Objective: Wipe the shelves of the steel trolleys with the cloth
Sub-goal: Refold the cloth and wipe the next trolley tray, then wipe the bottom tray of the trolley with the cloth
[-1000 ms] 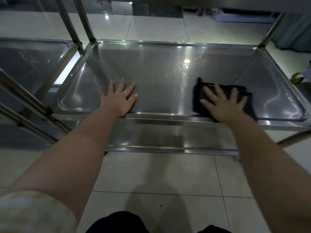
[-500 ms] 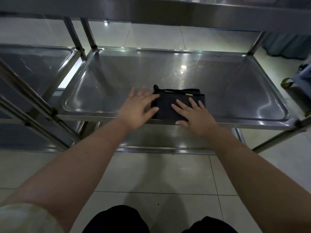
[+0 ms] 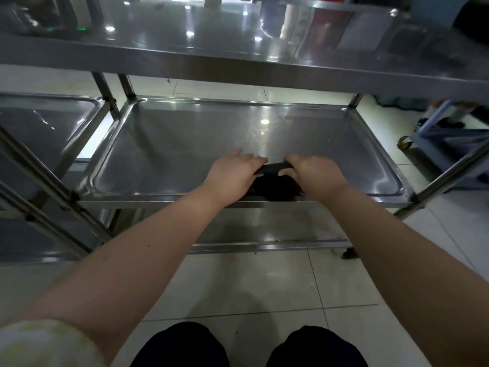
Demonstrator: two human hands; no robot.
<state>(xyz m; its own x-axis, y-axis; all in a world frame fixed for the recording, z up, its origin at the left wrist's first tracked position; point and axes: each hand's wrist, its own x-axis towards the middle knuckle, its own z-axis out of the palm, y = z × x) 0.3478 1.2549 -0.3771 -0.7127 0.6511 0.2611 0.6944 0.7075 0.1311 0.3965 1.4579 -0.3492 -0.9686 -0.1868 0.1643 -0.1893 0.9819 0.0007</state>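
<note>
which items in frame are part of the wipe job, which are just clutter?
In the job:
- black cloth, gripped by left hand and right hand
- middle shelf of the near trolley
- its top shelf and bottom shelf
- second steel trolley on the left

Just about:
- blue cart at right
- blurred items on the top shelf, not identifiable

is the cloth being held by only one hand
No, both the left hand and the right hand grip the dark cloth at the front of the middle shelf.
</note>
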